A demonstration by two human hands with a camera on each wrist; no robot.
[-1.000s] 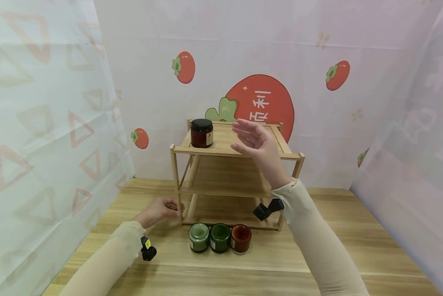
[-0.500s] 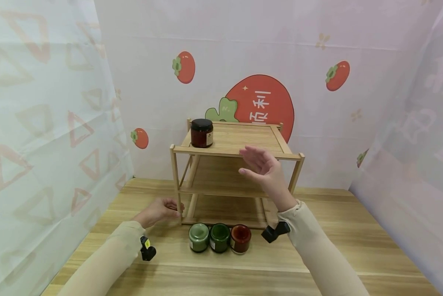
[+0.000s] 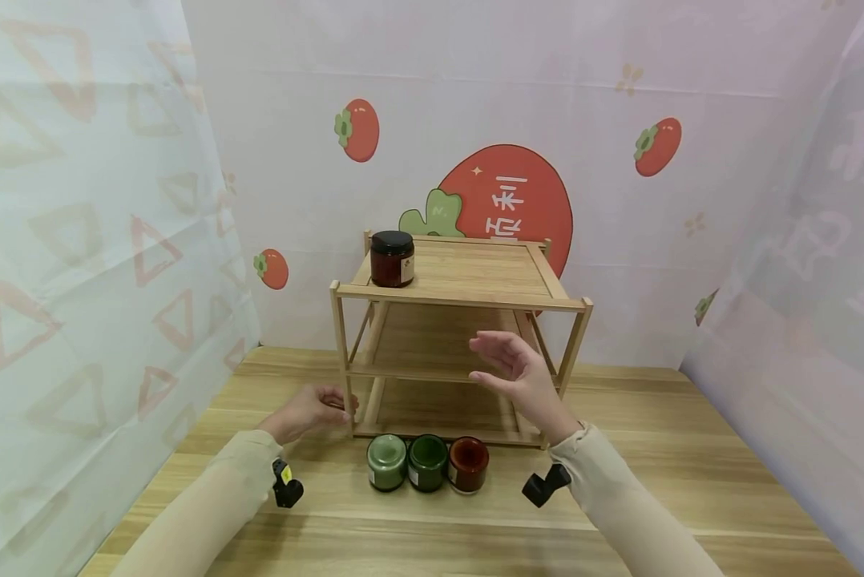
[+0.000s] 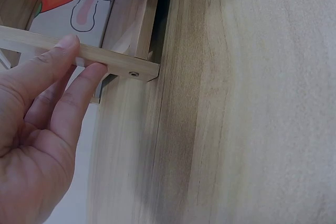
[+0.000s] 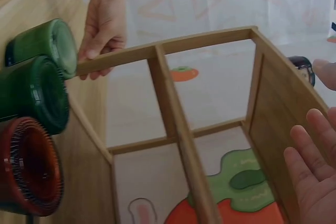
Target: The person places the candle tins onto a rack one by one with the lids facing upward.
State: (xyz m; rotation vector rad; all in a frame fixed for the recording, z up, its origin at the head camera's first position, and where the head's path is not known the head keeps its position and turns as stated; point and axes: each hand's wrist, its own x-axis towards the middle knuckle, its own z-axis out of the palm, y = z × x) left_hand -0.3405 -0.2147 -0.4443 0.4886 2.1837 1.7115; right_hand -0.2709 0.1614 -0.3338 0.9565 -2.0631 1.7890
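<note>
Head: wooden table (image 3: 432, 537), perhaps fabric walls (image 3: 490, 88)

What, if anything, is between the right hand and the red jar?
Nothing visible: the head view shows open space between the right hand and the red jar. The dark green jar is on the red jar's far side, with the wooden rack behind.

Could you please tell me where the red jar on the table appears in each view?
Head: the red jar stands low, just right of centre.
Left wrist: not in it.
Right wrist: at the lower left edge.
Shared landmark: the wooden rack, partly visible in both wrist views.
</note>
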